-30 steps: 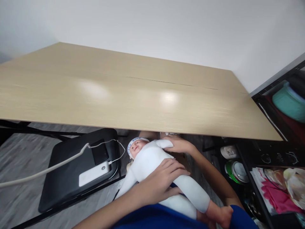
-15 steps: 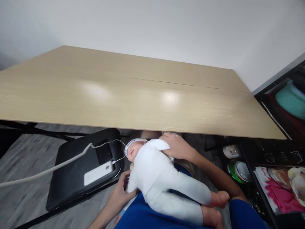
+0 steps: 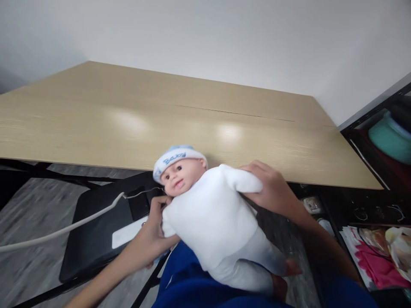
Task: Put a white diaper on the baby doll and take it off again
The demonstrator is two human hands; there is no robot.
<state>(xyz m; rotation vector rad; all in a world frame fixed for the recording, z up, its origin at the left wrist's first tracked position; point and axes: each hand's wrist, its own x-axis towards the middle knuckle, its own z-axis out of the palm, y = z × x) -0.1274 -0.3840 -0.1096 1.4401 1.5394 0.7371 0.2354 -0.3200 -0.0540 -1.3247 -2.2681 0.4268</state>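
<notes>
A baby doll point(image 3: 215, 218) in a white outfit leans face up over my lap, tilted with its head to the upper left. Its white and blue cap point(image 3: 180, 158) has "Baby" written on it and overlaps the table's front edge. My left hand point(image 3: 159, 226) grips the doll at its arm and side, thumb in front and some fingers hidden behind it. On the other side, my right hand point(image 3: 268, 188) holds the doll by its other arm, with the fingertips partly hidden. The doll's bare feet point(image 3: 285, 273) hang low at the right, slightly blurred.
A wooden table point(image 3: 199, 124) spans the view ahead. At lower left, a black seat point(image 3: 96, 231) carries a white power bank point(image 3: 128, 233), a dark phone point(image 3: 139, 203) and a pale cable point(image 3: 80, 224). Right are shelves with a teal bowl point(image 3: 391, 137) and pink cloth point(image 3: 374, 265).
The doll has been lifted from my lap towards the camera, its head now above the table edge. Both hands rose with it, and my right hand shifted right along its arm.
</notes>
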